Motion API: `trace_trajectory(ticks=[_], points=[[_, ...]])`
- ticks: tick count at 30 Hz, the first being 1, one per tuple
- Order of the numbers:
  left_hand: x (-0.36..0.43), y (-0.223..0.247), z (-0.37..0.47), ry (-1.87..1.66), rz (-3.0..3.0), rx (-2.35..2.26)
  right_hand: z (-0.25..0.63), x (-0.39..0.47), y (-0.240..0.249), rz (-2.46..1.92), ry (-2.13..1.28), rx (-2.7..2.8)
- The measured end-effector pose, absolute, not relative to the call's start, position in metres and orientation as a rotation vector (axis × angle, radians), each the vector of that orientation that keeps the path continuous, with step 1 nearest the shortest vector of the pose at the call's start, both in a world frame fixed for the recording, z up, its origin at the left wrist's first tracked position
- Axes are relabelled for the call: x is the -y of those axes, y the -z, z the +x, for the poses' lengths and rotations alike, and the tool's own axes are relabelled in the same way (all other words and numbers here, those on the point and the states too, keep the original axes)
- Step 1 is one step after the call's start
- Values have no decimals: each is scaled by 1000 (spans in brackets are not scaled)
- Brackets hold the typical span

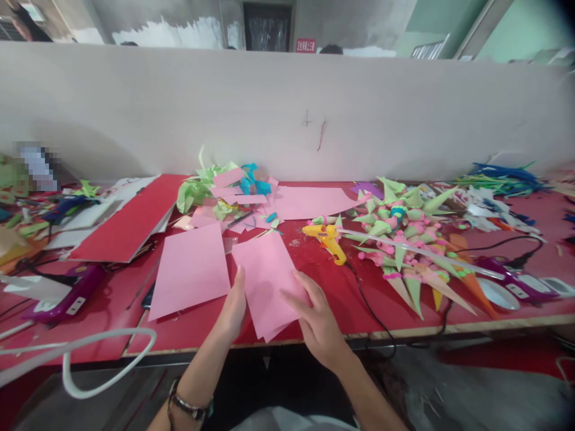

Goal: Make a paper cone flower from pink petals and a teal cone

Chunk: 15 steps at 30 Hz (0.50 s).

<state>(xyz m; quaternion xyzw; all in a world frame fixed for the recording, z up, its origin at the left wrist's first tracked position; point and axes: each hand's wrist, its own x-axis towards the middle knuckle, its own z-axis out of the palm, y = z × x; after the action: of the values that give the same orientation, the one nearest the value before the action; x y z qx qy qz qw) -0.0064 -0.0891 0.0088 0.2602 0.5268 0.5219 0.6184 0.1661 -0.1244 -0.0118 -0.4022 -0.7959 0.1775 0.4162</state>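
Note:
Pink paper sheets (267, 269), at least two with their lower corners slightly out of line, are between my hands at the front of the table. Along their left edge my left hand (234, 305) is closed, thumb upright and the other fingers mostly hidden. My right hand (320, 320) grips the right edge, with some fingers lying over the top sheet. Just left of them a larger pink sheet (191, 272) lies flat on the red table (287, 230). A yellow glue gun (330, 239) rests to the right of the held sheets, its cord running toward the table's front edge.
Green and pink paper cones (404, 233) are heaped on the right, beside a purple power strip (516, 278). Green and pink scraps (224, 185) lie at the back. A red board (135, 215) and another purple strip (67, 299) are left. A pale partition (269, 114) stands behind.

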Motion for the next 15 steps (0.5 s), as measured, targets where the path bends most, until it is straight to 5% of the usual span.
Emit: trace_trajectory(ticks=[6,11,15], points=[[90,-13,-7,-1137,829,-1406,172,130,4,-955,-745,1974],[93,-20,-4,-977,1160,-1298,172,113,-8,-867,-1308,1378],[95,-27,0,-880,1210,-1199,164,100,-20,-1029,-1425,1199]])
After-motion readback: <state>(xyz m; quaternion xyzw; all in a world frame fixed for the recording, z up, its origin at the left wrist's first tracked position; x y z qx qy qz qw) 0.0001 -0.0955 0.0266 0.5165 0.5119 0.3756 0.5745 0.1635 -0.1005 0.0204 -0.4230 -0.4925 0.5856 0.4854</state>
